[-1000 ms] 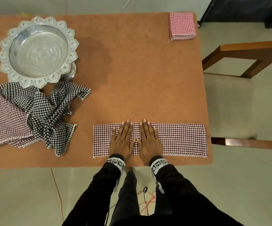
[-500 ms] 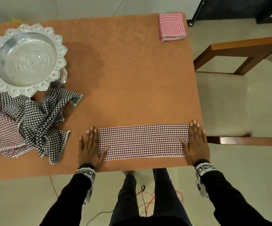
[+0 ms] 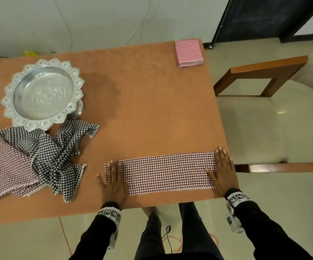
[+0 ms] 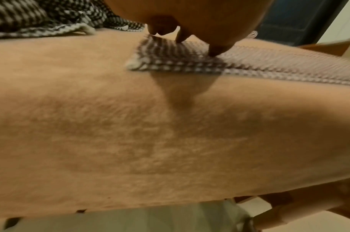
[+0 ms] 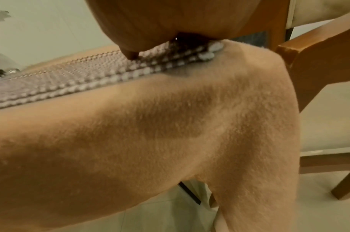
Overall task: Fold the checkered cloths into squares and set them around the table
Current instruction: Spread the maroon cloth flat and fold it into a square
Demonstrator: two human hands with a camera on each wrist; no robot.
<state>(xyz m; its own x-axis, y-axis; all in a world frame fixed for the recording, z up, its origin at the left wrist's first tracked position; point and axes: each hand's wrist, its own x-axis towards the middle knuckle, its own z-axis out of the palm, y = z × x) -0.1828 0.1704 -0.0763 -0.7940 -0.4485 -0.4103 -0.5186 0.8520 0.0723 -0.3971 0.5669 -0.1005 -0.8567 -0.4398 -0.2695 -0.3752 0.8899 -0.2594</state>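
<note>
A maroon checkered cloth point(image 3: 166, 172), folded into a long strip, lies flat near the table's front edge. My left hand point(image 3: 114, 177) rests flat on its left end with fingers straight. On its right end lies my right hand point(image 3: 222, 169), also flat. The left wrist view shows the cloth's left corner point(image 4: 170, 61) under my fingertips point(image 4: 215, 50). The strip's layered right end point(image 5: 170, 62) appears in the right wrist view. A red checkered cloth point(image 3: 189, 53), folded square, sits at the far right corner. A black checkered cloth point(image 3: 58, 152) and another maroon cloth point(image 3: 3, 169) lie crumpled at the left.
A silver scalloped tray point(image 3: 43, 93) stands at the back left of the brown table point(image 3: 151, 109). A wooden chair with a cream seat point(image 3: 268, 119) is close against the table's right edge.
My hands slid apart from the strip's middle to its two ends, smoothing it. Since half a second ago the left hand has shifted slightly inward onto the cloth.
</note>
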